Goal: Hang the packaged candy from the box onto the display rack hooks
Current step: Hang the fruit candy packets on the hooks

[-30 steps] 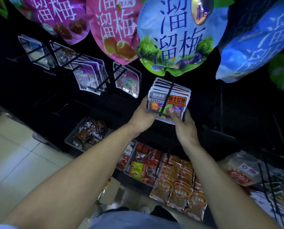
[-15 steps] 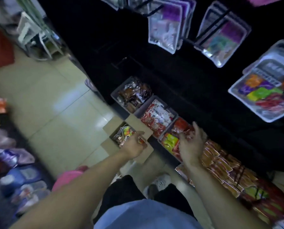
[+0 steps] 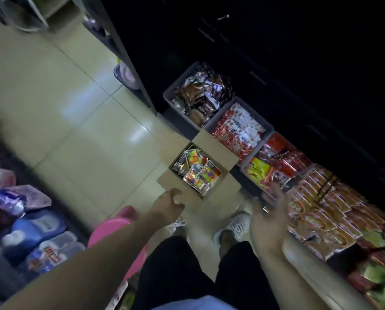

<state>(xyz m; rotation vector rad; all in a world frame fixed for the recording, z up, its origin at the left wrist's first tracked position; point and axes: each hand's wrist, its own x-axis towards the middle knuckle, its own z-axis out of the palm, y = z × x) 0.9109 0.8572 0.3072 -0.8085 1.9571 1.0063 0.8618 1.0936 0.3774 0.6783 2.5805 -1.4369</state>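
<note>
Head view: neither of my hands has anything in it. Left hand [image 3: 168, 203] hangs just short of the cardboard box [image 3: 218, 153], fingers loosely curled around nothing, near the closest flap. Right hand [image 3: 268, 212] is off to the right of the box, fingers spread and relaxed, motion-blurred, with the red and orange snack packs [image 3: 321, 211] on the low shelf behind it. The packaged candy [image 3: 197, 170] sits inside the open box on the floor tiles [image 3: 79, 135]: clear packs with bright sweets, lying loosely stacked at angles, several left. Grey bins [image 3: 178, 97] of other snacks stand just beyond the box. No rack hooks in frame, only dark panel above. My read: this is the reach for the next pack. To do it well, go in with the left, since it is closest, and take the top pack only; the film looks slippery, so pinch at the header end, not the belly, so the hang hole comes up ready for the hook. Keep the flap from folding in under the wrist. The right hand can steady the box or take a second pack. Lift straight up so the neighbouring packs don't drag out.
</note>
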